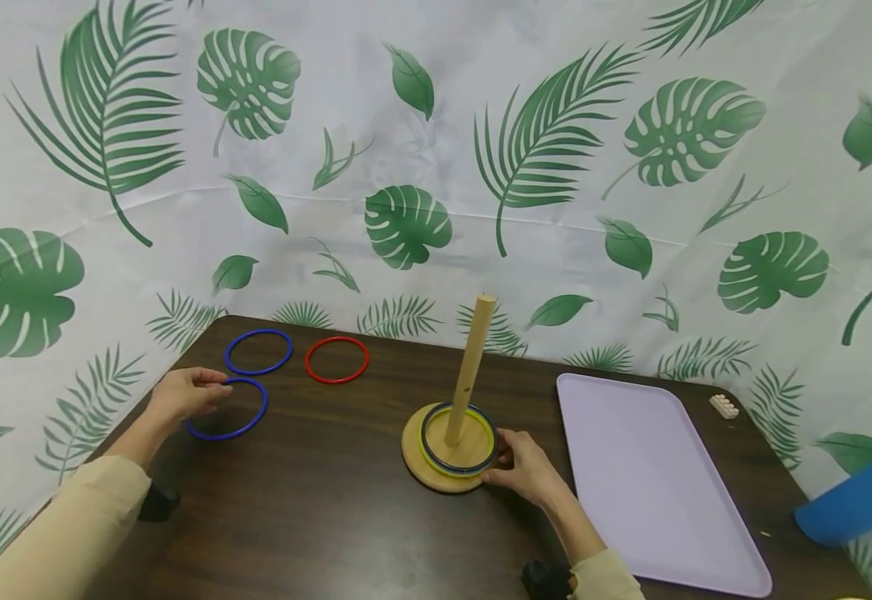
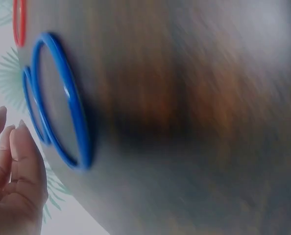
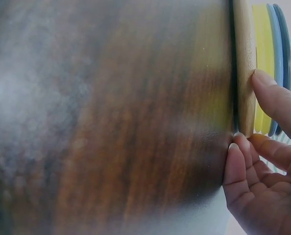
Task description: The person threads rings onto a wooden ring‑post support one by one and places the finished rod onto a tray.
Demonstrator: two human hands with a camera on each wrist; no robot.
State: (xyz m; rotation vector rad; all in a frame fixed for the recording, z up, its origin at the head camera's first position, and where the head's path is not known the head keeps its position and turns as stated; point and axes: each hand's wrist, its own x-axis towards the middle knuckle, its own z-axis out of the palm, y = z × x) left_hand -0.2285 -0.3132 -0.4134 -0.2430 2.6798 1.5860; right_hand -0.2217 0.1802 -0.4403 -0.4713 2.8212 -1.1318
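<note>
A round wooden stand (image 1: 413,452) with an upright peg (image 1: 473,358) is on the brown table. Stacked around the peg's foot are yellow rings (image 3: 264,49), a grey-blue ring (image 3: 278,49) and a dark ring (image 3: 285,49). My right hand (image 1: 528,468) holds the edge of the stand's base, thumb on the rim and fingers low beside it. At the left, my left hand (image 1: 179,397) hovers by the nearer blue ring (image 1: 220,437) with loosely bent fingers. In the left wrist view a gap shows between these fingers and the ring.
Behind the nearer ring lie another blue ring (image 1: 259,332) and a red ring (image 1: 335,382). A lilac tray (image 1: 654,483) takes up the right side. Past it are a small pale block (image 1: 724,406) and a blue cylinder (image 1: 852,502). Leaf-patterned cloth (image 1: 316,183) hangs behind the table.
</note>
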